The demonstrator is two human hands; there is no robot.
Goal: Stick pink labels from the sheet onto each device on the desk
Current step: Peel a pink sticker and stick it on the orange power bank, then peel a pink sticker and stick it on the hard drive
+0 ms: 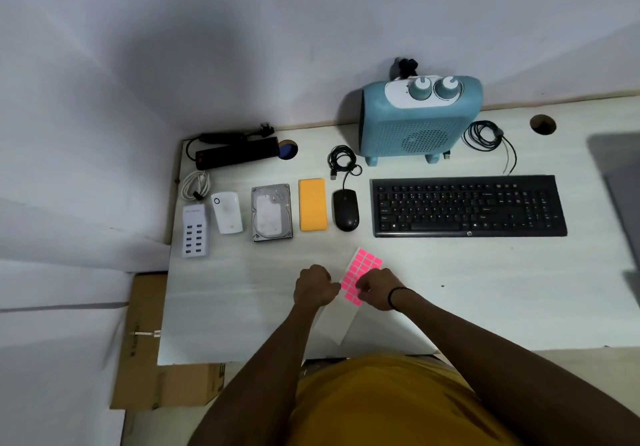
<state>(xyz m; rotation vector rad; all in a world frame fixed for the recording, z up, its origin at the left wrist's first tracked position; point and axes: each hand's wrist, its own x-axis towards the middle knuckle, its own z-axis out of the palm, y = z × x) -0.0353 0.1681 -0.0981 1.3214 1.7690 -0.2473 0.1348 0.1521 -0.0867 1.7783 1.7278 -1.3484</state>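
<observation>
Peeling a pink label from the sheet (360, 274) was being attempted at the desk's near edge.
The sheet was pinched by the right hand (377, 289), and the left hand (315, 289) was curled at its edge; whether a label was held could not be told. A torn or folded label was judged likely, since the backing was only loosely steadied; no label was seen on the mouse (345, 210) or keyboard (467, 204).

matt black plastic keyboard (469, 206), bare metal hard drive (272, 212), pale wood-grain desk (450, 289), brown cardboard box (166, 386)
</observation>
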